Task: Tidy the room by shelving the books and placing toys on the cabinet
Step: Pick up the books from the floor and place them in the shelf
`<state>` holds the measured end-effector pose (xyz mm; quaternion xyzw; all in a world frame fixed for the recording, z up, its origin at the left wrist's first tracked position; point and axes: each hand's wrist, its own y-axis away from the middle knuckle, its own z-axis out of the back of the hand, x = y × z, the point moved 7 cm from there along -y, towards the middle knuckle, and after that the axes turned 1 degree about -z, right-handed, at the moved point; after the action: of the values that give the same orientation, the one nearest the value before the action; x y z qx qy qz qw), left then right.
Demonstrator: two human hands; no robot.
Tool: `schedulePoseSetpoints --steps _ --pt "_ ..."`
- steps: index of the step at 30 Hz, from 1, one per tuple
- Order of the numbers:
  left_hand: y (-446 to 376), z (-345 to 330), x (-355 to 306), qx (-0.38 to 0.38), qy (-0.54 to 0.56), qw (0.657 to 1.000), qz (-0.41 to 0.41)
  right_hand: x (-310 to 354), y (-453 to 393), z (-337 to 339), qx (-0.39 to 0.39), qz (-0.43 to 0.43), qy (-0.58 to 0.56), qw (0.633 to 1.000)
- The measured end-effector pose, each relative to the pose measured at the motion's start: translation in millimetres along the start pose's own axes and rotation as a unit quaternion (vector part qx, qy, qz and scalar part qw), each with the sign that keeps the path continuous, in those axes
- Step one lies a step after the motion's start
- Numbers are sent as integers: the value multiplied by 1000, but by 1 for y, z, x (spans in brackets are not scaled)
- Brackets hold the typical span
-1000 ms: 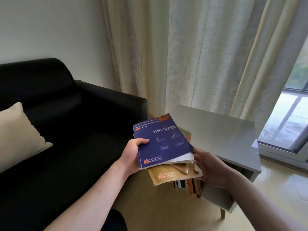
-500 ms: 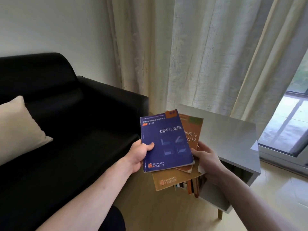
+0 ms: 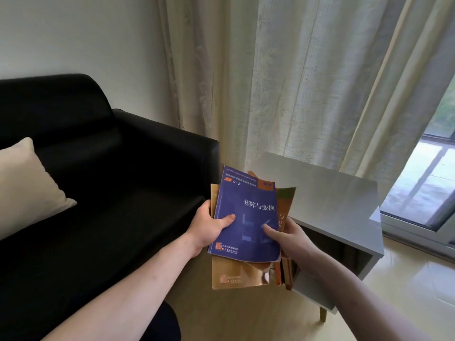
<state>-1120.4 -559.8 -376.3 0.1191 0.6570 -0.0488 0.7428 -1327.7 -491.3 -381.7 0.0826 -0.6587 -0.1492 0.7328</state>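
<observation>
Blue and glossy, the top book [image 3: 246,217] lay uppermost on a small, uneven stack held in front of the person, between the black sofa [image 3: 98,193] on the left and the grey cabinet [image 3: 332,198] on the right. The left hand [image 3: 206,227] gripped the stack at its left edge, thumb pressed flat on the blue cover and the other fingers hidden underneath. The right hand [image 3: 293,239] held the stack's right side, its thumb lying on the blue cover near the lower middle and its remaining fingers curled out of sight below. Beneath the blue book, a tan book [image 3: 236,274] stuck out at the near end, and an orange-brown book [image 3: 284,205] showed along the right edge, fanned slightly askew. The whole stack hovered above the floor, just left of the cabinet's open front, where several more books [image 3: 286,274] stood upright inside on the shelf, partly hidden behind the held stack. A cream cushion [image 3: 27,185] rested on the sofa seat at far left. Pale curtains [image 3: 295,82] hung behind the cabinet, and a window [image 3: 423,183] showed at the right.
</observation>
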Motion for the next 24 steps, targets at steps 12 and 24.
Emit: schedulePoseSetpoints --steps 12,24 --pt "0 -8 -3 -15 93 994 48 -3 -15 31 -81 -14 -83 993" --pt "-1 1 8 -41 115 987 102 -15 -15 20 -45 -46 5 998"
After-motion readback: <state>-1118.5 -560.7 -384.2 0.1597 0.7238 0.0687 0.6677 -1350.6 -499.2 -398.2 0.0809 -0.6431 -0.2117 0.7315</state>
